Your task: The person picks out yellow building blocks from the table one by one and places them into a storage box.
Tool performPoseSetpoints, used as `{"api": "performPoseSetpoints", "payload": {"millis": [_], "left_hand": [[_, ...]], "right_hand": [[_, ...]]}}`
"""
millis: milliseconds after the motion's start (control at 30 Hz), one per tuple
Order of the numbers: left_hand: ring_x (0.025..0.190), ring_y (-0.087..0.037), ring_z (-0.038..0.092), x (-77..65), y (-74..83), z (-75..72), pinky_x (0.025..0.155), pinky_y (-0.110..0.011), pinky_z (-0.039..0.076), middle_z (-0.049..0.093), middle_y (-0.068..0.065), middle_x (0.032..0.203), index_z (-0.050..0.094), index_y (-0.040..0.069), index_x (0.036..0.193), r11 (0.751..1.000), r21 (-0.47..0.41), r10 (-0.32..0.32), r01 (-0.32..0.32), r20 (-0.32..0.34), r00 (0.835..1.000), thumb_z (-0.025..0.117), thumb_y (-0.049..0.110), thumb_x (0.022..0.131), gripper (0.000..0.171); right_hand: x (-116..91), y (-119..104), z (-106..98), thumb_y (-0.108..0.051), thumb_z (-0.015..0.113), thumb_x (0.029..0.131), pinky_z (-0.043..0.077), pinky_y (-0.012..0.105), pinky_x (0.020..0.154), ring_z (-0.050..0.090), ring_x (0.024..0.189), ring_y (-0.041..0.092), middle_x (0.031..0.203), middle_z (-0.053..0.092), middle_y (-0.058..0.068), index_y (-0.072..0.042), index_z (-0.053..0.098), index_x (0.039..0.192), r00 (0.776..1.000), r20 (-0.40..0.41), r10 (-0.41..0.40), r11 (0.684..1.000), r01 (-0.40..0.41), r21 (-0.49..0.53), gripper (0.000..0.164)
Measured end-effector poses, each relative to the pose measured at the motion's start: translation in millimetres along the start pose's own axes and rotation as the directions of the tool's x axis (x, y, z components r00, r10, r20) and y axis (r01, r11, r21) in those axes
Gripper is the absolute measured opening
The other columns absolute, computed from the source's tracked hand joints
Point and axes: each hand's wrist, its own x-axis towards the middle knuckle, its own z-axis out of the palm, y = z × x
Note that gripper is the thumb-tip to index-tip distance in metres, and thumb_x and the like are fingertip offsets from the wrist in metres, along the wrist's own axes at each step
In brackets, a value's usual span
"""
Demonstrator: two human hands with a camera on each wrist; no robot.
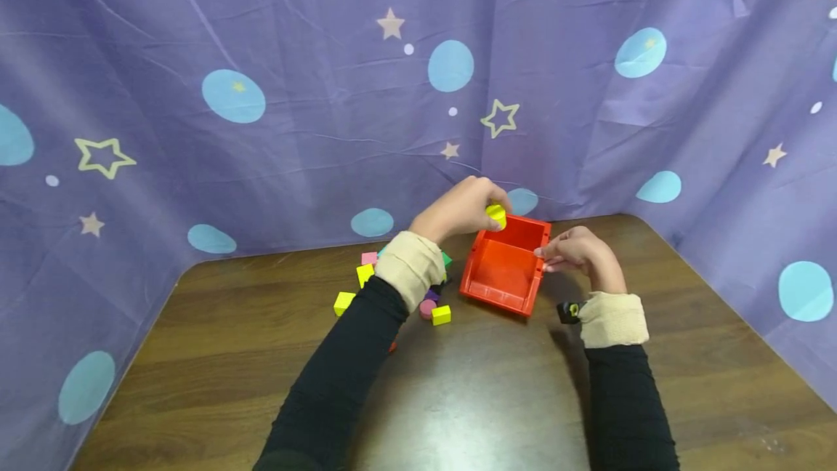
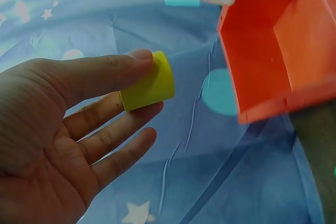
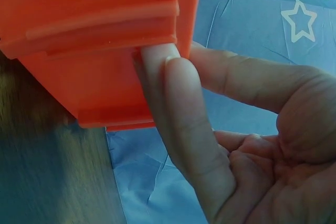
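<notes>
My left hand pinches a yellow block with a rounded side between thumb and fingers. It holds the block over the back left edge of a red plastic bin. In the left wrist view the block is apart from the bin. My right hand grips the bin's right wall; in the right wrist view, its fingers press the outside under a ridge and the thumb reaches the rim. The bin's inside, as far as the head view shows it, holds nothing.
Left of the bin several blocks lie on the wooden table: yellow blocks, a pink round one, a pink square one and a green one. My left forearm hides part of the pile. A purple curtain hangs behind.
</notes>
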Motion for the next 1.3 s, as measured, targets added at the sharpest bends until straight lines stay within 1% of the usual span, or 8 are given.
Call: {"api": "performPoseSetpoints", "payload": {"millis": [167,333,700,867,1000,1133,1200,1300], "left_hand": [[0.101,-0.015,0.062,19.0,9.3,10.4,0.091,-0.022,0.050,0.075,-0.001,0.115,0.076,0.011,0.118,1.000,-0.023,-0.003,0.003,0.004,1.000,0.079,0.011,0.088,0.030],[0.101,-0.014,0.063,35.1,16.5,25.1,0.088,-0.020,0.050,0.075,0.000,0.115,0.076,0.011,0.119,0.998,-0.033,-0.047,0.047,-0.011,0.999,0.080,0.011,0.087,0.032],[0.095,-0.013,0.062,57.4,6.8,65.5,0.082,-0.018,0.049,0.075,0.000,0.112,0.076,0.009,0.117,0.993,-0.041,-0.116,0.114,-0.041,0.992,0.081,0.011,0.085,0.032],[0.093,-0.013,0.063,65.1,3.4,80.0,0.080,-0.018,0.050,0.075,-0.001,0.111,0.077,0.010,0.113,0.978,-0.087,-0.196,0.190,-0.073,0.978,0.084,0.014,0.083,0.032],[0.083,-0.011,0.060,70.8,0.1,90.1,0.072,-0.019,0.047,0.074,0.002,0.099,0.078,0.012,0.101,0.964,-0.090,-0.259,0.252,-0.080,0.963,0.083,0.013,0.082,0.020],[0.075,-0.011,0.055,76.7,-0.9,98.0,0.065,-0.020,0.043,0.067,0.005,0.084,0.075,0.013,0.089,0.950,-0.108,-0.303,0.294,-0.080,0.950,0.083,0.012,0.081,0.011],[0.075,-0.011,0.054,80.4,0.5,101.2,0.064,-0.021,0.043,0.064,0.005,0.082,0.074,0.014,0.085,0.943,-0.117,-0.322,0.311,-0.083,0.943,0.084,0.014,0.081,0.011],[0.075,-0.010,0.055,86.0,3.4,106.2,0.065,-0.021,0.045,0.066,0.006,0.084,0.074,0.014,0.085,0.936,-0.119,-0.341,0.331,-0.080,0.937,0.085,0.017,0.081,0.012]], "right_hand": [[-1,3,-4,-0.004,0.065,0.097,0.061,0.028,0.076,0.069,0.065,0.008,0.072,0.070,0.000,0.012,0.061,0.108,1.000,-0.012,0.005,1.000,-0.005,-0.023,0.020],[-5,7,-10,-0.005,0.064,0.098,0.061,0.027,0.075,0.068,0.066,0.008,0.072,0.069,-0.001,0.012,0.060,0.110,1.000,-0.006,0.009,1.000,-0.009,-0.029,0.021],[-3,9,-13,-0.005,0.064,0.097,0.061,0.027,0.075,0.069,0.066,0.007,0.074,0.069,0.000,0.009,0.059,0.106,1.000,0.013,-0.007,0.999,0.007,-0.042,0.017],[0,8,-12,-0.005,0.065,0.098,0.061,0.028,0.077,0.068,0.067,0.007,0.074,0.068,-0.001,0.010,0.059,0.107,1.000,0.027,-0.012,0.999,0.013,-0.052,0.018],[1,8,-12,-0.006,0.065,0.098,0.061,0.026,0.075,0.068,0.067,0.007,0.075,0.068,-0.001,0.012,0.058,0.110,1.000,0.024,0.000,0.998,0.001,-0.058,0.023],[0,9,-15,-0.007,0.065,0.098,0.061,0.026,0.075,0.068,0.067,0.007,0.076,0.068,0.000,0.011,0.058,0.111,1.000,0.023,0.009,0.998,-0.007,-0.061,0.023],[-1,9,-17,-0.006,0.064,0.098,0.061,0.026,0.075,0.068,0.068,0.007,0.076,0.068,-0.001,0.011,0.058,0.111,1.000,0.020,0.008,0.998,-0.007,-0.062,0.022],[-3,9,-20,-0.005,0.062,0.099,0.061,0.026,0.074,0.068,0.067,0.007,0.075,0.069,-0.002,0.012,0.059,0.111,1.000,0.020,0.000,0.998,0.001,-0.062,0.022]]}}
